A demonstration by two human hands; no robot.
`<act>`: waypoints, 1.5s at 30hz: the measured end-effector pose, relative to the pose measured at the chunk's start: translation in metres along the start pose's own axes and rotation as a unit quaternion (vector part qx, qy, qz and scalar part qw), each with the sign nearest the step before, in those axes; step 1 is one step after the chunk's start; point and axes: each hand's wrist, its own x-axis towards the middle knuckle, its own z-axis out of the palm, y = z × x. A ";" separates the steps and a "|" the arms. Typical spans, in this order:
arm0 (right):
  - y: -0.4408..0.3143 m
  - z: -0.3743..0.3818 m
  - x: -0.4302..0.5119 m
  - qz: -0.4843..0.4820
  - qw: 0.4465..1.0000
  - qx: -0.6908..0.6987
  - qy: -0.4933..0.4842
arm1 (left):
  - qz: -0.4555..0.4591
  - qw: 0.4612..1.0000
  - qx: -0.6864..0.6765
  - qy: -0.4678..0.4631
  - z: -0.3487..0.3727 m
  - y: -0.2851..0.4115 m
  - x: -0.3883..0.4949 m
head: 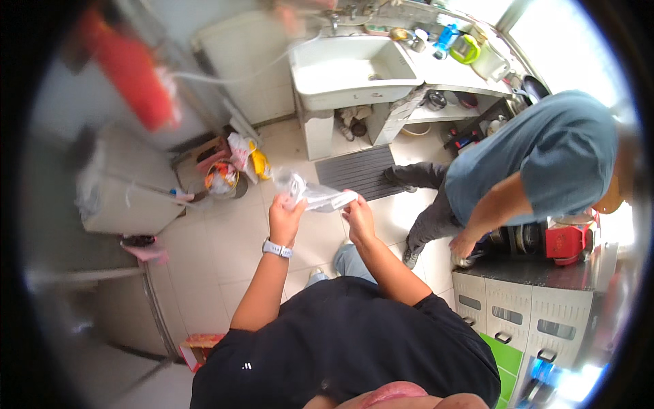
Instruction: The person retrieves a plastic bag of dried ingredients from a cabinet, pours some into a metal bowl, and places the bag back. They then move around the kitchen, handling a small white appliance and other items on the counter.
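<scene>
A clear plastic bag (pixel 319 198) is stretched between my two hands above the tiled floor. My left hand (pixel 286 217), with a pale-strapped watch on the wrist, grips its bunched left end. At the other end, my right hand (pixel 359 217) pinches a white edge of the bag between thumb and fingers. Whether anything lies inside the bag cannot be made out. Just beyond my hands, a dark ribbed mat (pixel 355 171) lies on the floor.
A person (pixel 521 158) in a blue shirt stands close on my right, one hand at the dark countertop (pixel 531 271). Ahead is a white sink (pixel 352 66). A waste bin (pixel 225 181) and bags (pixel 250 156) stand at left, near a whitish box-shaped appliance (pixel 133 184).
</scene>
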 end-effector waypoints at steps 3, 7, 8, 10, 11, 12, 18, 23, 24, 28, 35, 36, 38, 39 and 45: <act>-0.006 -0.008 0.035 0.046 0.983 0.178 0.023 | -0.019 0.996 -0.033 -0.079 0.020 -0.011 0.029; -0.025 -0.029 0.108 0.096 0.944 0.314 0.020 | -0.083 0.976 -0.066 -0.192 0.053 -0.020 0.078; -0.031 -0.034 0.129 0.109 0.929 0.353 0.026 | -0.112 0.965 -0.101 -0.215 0.063 -0.023 0.088; -0.046 -0.048 0.166 0.119 0.927 0.354 0.043 | -0.158 0.938 -0.171 -0.257 0.083 -0.030 0.115; -0.055 -0.057 0.182 0.134 0.924 0.352 0.061 | -0.218 0.923 -0.209 -0.239 0.090 -0.033 0.133; -0.065 -0.071 0.194 0.144 0.934 0.320 0.065 | -0.262 0.896 -0.267 -0.240 0.095 -0.036 0.151; -0.145 -0.137 0.247 0.215 0.896 0.360 -0.146 | -0.354 0.829 -0.408 -0.145 0.157 -0.048 0.241; -0.203 -0.186 0.258 0.030 0.765 0.561 -0.315 | -0.321 0.831 -0.420 -0.171 0.235 0.004 0.308; -0.210 -0.194 0.256 0.048 0.796 0.555 -0.235 | -0.328 0.824 -0.423 -0.185 0.256 0.013 0.317; -0.244 -0.232 0.260 -0.004 0.847 0.515 -0.134 | -0.366 0.690 -0.471 -0.411 0.351 0.028 0.351; -0.314 -0.278 0.267 -0.136 0.944 0.301 -0.009 | -0.341 0.773 -0.192 -0.499 0.481 0.041 0.411; -0.325 -0.286 0.270 -0.142 0.962 0.234 0.014 | -0.344 0.793 -0.156 -0.478 0.497 0.043 0.420; -0.340 -0.298 0.277 -0.144 0.973 0.165 0.068 | -0.340 0.746 -0.159 -0.550 0.531 0.046 0.439; -0.345 -0.304 0.281 -0.161 0.961 0.203 0.098 | -0.338 0.729 -0.146 -0.577 0.546 0.049 0.445; -0.354 -0.353 0.291 -0.173 0.912 0.293 0.227 | -0.384 0.686 -0.179 -0.591 0.645 0.058 0.424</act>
